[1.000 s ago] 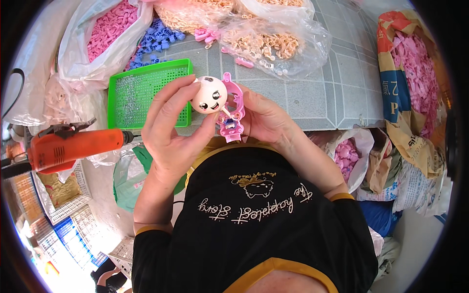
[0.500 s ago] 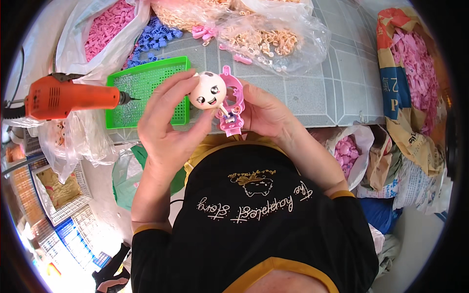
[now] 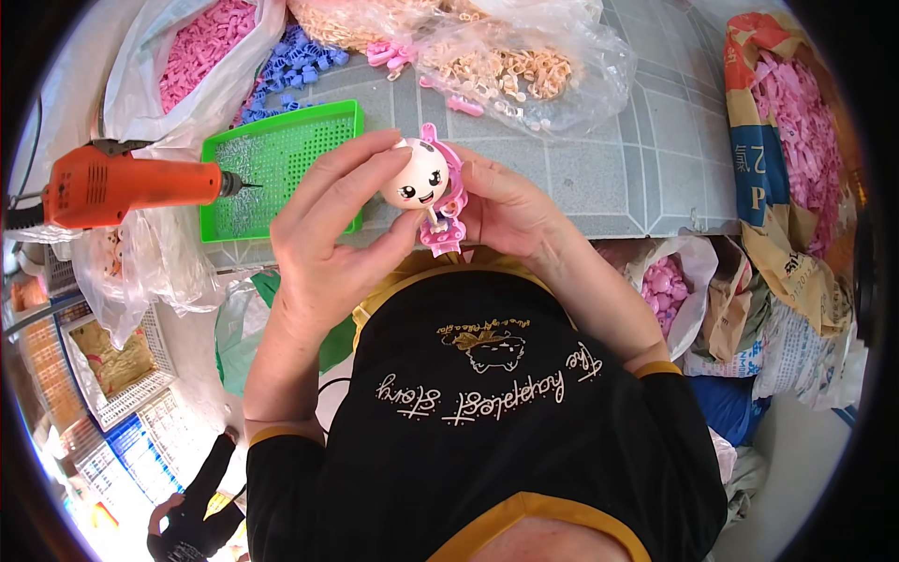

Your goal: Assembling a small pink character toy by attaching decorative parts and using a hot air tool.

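Observation:
Between the thumb and fingers of my left hand (image 3: 332,211) is a round white doll head (image 3: 421,181) with big eyes and a smiling mouth printed on it. A pink plastic toy shell (image 3: 448,229), shaped like a body half, sits in my right hand (image 3: 510,208), whose fingers curl behind it. The head overlaps the upper part of the shell. A small pale stem (image 3: 437,221) shows below the head, over a dark bit in the shell. Whether the head is seated in the shell, I cannot tell.
An orange power screwdriver (image 3: 131,187) points at a green tray (image 3: 211,220) of small screws on the left. Clear bags of beige parts (image 3: 510,73), blue parts (image 3: 290,70) and sacks of pink parts (image 3: 796,122) surround the grey table (image 3: 670,150). Another person (image 3: 201,506) is at lower left.
My left hand has moved the white head rightward, so it covers more of the pink shell. The shell looks turned slightly. Another person shows more fully at lower left.

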### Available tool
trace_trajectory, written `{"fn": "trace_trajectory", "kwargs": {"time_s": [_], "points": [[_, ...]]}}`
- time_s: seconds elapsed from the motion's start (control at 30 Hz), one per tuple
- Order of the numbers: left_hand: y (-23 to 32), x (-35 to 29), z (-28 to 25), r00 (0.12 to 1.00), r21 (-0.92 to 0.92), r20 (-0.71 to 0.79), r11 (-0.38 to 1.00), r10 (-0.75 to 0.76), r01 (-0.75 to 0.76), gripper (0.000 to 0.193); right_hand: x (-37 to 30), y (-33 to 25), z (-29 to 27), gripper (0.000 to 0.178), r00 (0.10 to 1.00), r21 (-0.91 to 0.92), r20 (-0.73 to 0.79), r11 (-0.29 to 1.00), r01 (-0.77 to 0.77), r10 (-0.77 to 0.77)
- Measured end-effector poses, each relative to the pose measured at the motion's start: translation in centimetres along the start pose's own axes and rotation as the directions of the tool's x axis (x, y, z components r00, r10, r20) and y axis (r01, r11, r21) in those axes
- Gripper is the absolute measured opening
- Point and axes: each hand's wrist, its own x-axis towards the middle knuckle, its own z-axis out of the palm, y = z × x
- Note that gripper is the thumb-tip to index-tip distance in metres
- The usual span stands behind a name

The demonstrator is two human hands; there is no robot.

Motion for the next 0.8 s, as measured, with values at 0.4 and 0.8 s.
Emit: {"fn": "trace_trajectory", "kwargs": {"time_s": [0.4,0.8], "points": [[0.14,0.19,0.09,0.998,0.009,0.056,0.999,-0.032,0.031,0.049,0.0,0.07,0.27,0.078,0.996,-0.161,-0.084,0.987,0.014,-0.027],[-0.38,0.52,0.27,0.994,-0.01,0.09,0.998,-0.067,0.069,0.051,0.15,-0.31,0.31,0.069,1.0,-0.084,-0.008,0.996,0.017,-0.018]]}}
